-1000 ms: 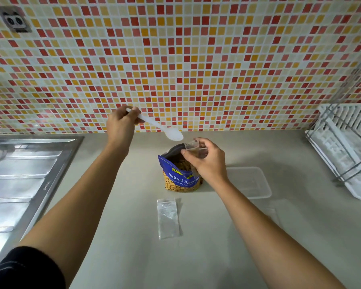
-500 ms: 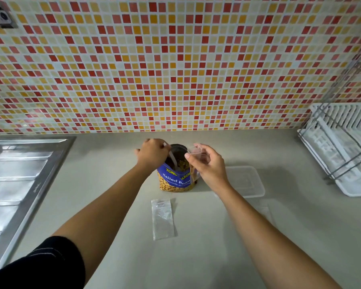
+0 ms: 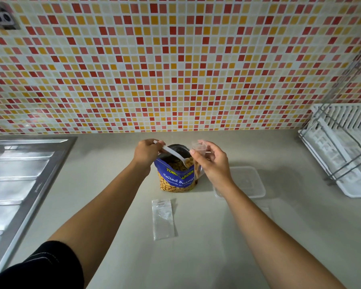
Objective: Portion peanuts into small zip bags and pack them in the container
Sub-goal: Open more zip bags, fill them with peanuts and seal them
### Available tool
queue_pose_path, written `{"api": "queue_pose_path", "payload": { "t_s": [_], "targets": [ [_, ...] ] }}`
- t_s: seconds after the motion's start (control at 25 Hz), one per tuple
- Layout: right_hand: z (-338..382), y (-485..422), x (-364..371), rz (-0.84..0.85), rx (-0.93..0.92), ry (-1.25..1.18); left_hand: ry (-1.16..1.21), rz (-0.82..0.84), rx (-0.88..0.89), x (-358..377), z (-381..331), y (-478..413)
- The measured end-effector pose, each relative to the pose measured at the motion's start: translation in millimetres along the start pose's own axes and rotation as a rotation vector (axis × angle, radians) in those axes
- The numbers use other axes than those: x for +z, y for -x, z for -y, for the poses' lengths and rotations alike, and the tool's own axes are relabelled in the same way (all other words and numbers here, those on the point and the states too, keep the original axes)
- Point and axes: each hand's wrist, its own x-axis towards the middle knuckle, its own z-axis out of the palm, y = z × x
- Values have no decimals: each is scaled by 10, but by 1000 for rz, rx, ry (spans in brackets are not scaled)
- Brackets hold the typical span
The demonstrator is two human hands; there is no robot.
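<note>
Centre frame: the left hand [image 3: 147, 151] grips a spoon [image 3: 173, 154] dipped in the peanut pack [image 3: 176, 181]; the right hand [image 3: 213, 164] pinches a zip bag [image 3: 198, 147] beside it. Best lift level, pour slowly. The container [image 3: 249, 182] lies just right.

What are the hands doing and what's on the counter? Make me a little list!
left hand: holds white spoon at peanut bag mouth
right hand: pinches small zip bag beside it
peanut bag: upright, open
spare zip bag: flat on counter, empty
container: clear, right of peanut bag
</note>
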Motion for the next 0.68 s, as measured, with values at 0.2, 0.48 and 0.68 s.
{"api": "queue_pose_path", "payload": {
  "t_s": [0.2,0.48,0.68],
  "targets": [
    [25,-10,-52,-54,-61,68,62,-17,-21,-148,19,-71],
    [90,-25,-3,-2,-161,439,196,-107,-65,-519,-78,-145],
    [120,-32,165,9,-219,568,193,-117,5,-582,-393,-94]
  ]
}}
